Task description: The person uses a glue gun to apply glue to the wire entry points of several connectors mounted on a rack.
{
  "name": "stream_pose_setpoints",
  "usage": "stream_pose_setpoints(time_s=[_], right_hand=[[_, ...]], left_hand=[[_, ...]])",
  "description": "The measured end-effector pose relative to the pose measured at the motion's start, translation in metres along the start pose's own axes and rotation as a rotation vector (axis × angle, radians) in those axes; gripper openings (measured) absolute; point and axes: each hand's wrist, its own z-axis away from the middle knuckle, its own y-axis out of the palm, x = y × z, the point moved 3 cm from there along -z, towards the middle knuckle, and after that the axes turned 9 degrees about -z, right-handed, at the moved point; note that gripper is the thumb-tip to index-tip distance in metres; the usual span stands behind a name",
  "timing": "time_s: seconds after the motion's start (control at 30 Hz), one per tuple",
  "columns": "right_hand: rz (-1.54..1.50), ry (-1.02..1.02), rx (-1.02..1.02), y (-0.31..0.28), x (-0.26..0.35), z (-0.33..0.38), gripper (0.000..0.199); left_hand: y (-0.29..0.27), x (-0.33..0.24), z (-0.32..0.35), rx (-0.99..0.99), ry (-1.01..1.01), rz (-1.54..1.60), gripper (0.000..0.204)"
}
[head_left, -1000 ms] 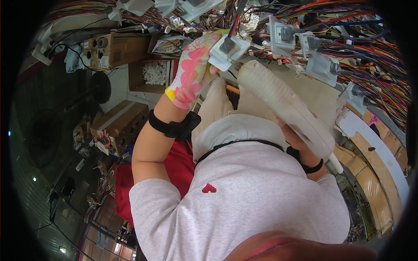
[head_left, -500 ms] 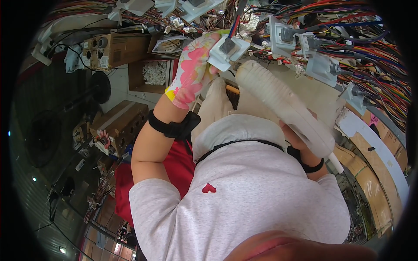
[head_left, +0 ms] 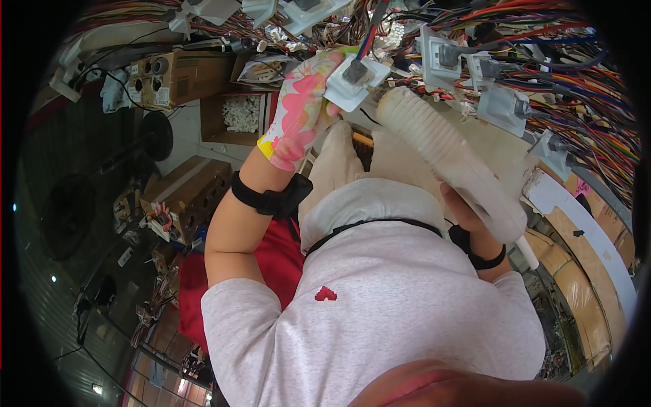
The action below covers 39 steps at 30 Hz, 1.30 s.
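Place: pretty clearly a wiring workshop
Wires: loads of colourful bundles
Holders: pale, with grey plugs
Cardboard box: holds heaped little white parts

L grip gloved, fwd; R grip curled.

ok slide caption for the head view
Left hand in a pink floral glove, partly behind a square white plastic holder, bare right hand gripping a long ribbed whitish tool.

Taped carton, boxed white pieces; red fabric
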Motion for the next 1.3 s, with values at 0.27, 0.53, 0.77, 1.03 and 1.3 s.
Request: stream_pose_setpoints(time_s=[0.27,0.53,0.77,1.03,1.3], right_hand=[[-0.052,0.014,0.02,0.001,-0.001,0.001,0.039],[-0.017,-0.02,-0.013,0.0,-0.019,0.005,0.035],[-0.012,-0.039,-0.001,-0.004,-0.023,0.006,0.035],[-0.033,-0.002,-0.033,-0.004,-0.025,0.009,0.039],[0.04,0.005,-0.02,-0.005,-0.007,0.005,0.04]], left_hand=[[-0.004,0.004,0.0,-0.069,-0.014,0.017,0.026],[-0.013,0.007,-0.002,-0.004,-0.051,0.03,0.027],[-0.007,0.005,-0.001,0.128,0.045,-0.004,0.031],[-0.007,0.006,-0.002,0.057,-0.01,-0.075,0.037],[-0.007,0.005,-0.006,0.229,0.083,-0.05,0.042]])
